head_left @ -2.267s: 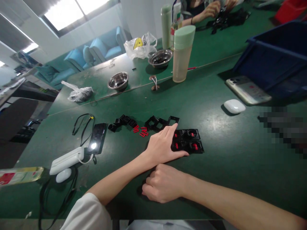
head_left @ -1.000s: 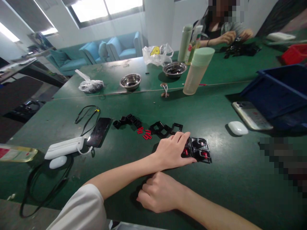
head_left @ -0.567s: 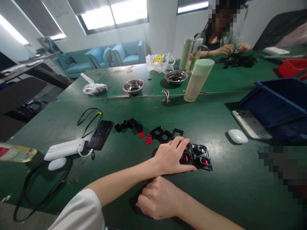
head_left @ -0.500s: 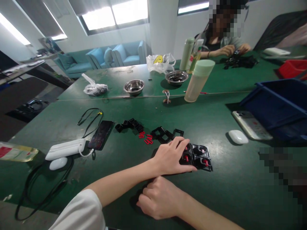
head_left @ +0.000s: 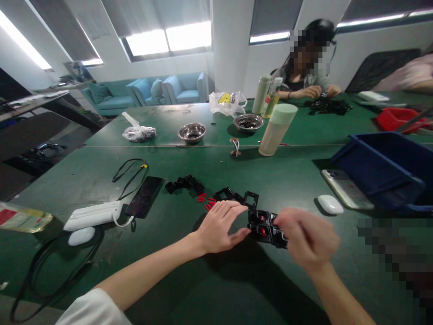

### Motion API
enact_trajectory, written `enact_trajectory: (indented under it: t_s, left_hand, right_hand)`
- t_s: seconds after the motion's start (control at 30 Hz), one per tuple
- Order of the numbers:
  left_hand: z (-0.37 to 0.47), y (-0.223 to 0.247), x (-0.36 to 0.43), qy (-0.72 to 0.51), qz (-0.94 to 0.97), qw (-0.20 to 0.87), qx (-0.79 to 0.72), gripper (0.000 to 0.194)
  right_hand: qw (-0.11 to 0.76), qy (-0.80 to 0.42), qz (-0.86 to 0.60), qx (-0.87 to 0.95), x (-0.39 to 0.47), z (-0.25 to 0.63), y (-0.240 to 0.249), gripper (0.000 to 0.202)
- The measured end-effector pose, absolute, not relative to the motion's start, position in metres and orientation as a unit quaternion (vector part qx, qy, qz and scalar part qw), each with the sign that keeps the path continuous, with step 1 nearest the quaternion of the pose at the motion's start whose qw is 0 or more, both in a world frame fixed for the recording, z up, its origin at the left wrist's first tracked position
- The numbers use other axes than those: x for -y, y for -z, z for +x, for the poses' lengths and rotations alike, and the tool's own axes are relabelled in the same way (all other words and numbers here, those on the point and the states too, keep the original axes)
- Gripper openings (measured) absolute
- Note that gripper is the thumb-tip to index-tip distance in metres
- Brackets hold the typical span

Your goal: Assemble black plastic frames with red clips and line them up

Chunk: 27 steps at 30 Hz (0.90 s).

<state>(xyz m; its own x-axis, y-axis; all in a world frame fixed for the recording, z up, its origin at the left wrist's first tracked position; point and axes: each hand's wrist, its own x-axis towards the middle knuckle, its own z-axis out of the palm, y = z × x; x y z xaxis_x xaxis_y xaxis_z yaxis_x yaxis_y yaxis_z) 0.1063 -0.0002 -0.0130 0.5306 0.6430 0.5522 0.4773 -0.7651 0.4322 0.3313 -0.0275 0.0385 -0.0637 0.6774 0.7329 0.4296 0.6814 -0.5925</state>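
Note:
A black panel [head_left: 260,228] of several square frames with red pieces inside lies on the green table [head_left: 182,289]. At its left edge is my left hand [head_left: 218,228], fingers stretched and thumb apart, with the tips of thumb and index finger touching or close to the frames. My right hand [head_left: 309,237] is closed like a fist over the panel's right end and covers part of it. Its fingertips are hidden, and I cannot make out what they hold. Loose red strips [head_left: 201,197] and black square frames [head_left: 251,198] lie just beyond my left hand, near a heap of black parts [head_left: 189,183].
Right of my hands are a white case [head_left: 330,204], a phone [head_left: 347,189] and a blue bin [head_left: 382,169]. A tumbler [head_left: 277,131] and metal bowls [head_left: 191,132] stand farther back. On the left lie a dark phone [head_left: 145,196] and cables. A person [head_left: 301,85] works across the table.
My right hand has moved from below my left wrist up to the panel's right end. My left hand has drawn back left off the panel to its edge. The view has tilted up slightly.

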Motion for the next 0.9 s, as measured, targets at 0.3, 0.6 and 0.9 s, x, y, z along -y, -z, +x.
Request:
enact_trajectory:
  t_s: [0.3,0.6,0.9]
  left_hand:
    - [0.02,0.019,0.007,-0.347,0.852,0.053,-0.389,0.021]
    - [0.004,0.024,-0.004,-0.338,0.834,0.062,-0.432,0.011]
    - [0.004,0.027,-0.005,-0.322,0.829,0.075,-0.451,0.009]
  right_hand:
    - [0.68,-0.281,-0.529,0.423,-0.025,0.382,0.001,0.045]
    - [0.637,-0.327,-0.56,0.417,-0.025,0.371,0.011,0.05]
    - [0.607,-0.306,-0.576,0.454,-0.03,0.359,0.017,0.049]
